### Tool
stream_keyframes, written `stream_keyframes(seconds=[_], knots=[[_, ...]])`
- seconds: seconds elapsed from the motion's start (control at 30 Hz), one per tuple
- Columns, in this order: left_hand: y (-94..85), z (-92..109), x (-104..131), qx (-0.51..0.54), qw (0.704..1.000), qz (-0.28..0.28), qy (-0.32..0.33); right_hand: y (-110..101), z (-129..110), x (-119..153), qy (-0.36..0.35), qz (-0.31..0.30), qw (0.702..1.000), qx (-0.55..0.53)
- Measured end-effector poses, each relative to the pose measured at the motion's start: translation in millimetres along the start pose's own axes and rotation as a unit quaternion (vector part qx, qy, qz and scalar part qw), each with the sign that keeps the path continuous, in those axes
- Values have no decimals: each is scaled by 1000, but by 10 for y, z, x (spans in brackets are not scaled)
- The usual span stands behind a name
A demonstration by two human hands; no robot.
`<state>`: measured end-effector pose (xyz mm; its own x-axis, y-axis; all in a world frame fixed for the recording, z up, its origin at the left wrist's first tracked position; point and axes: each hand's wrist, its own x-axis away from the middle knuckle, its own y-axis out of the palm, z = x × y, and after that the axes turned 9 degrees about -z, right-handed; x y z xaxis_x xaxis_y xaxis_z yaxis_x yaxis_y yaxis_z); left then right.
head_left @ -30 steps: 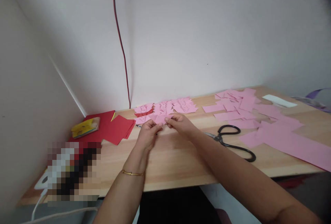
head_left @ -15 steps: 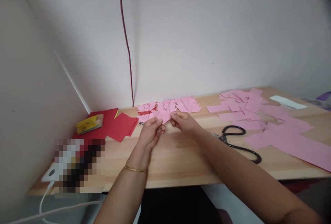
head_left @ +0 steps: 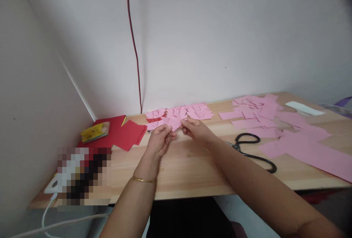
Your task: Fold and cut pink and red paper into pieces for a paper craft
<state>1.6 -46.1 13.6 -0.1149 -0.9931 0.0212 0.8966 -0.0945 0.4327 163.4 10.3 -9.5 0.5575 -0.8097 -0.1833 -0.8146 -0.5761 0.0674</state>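
Between my two hands is a small piece of pink paper [head_left: 175,122], held above the wooden table. My left hand [head_left: 161,138] pinches its near left side with thumb and fingers. At its right edge my right hand [head_left: 194,129] is closed in a pinch as well. Just behind lie cut pink paper pieces [head_left: 200,111] with jagged edges, in several small heaps along the wall. Black-handled scissors [head_left: 238,148] rest to the right of my right forearm, their blades partly hidden by it.
Pink paper strips [head_left: 254,111] and a larger pink sheet [head_left: 313,152] spread over the table's right side. Red paper [head_left: 129,134] lies at the left, with a yellow packet [head_left: 95,132] on it. A white strip [head_left: 304,108] sits far right; a white cable [head_left: 46,208] hangs at front left.
Both hands keep their pinch on the pink paper, almost still. The view has shifted very slightly.
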Motion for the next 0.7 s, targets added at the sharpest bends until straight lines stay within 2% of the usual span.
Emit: stream_keyframes(seconds=[0.3, 0.57, 0.7], knots=[[-5, -32, -31, 11, 999, 13, 29, -8, -87, 38, -20, -4, 999, 50], [-13, -26, -35, 6, 999, 23, 48, 17, -105, 37, -24, 4, 999, -32], [-27, -25, -32, -6, 999, 19, 50, 38, -158, 60, -14, 5, 1000, -9]])
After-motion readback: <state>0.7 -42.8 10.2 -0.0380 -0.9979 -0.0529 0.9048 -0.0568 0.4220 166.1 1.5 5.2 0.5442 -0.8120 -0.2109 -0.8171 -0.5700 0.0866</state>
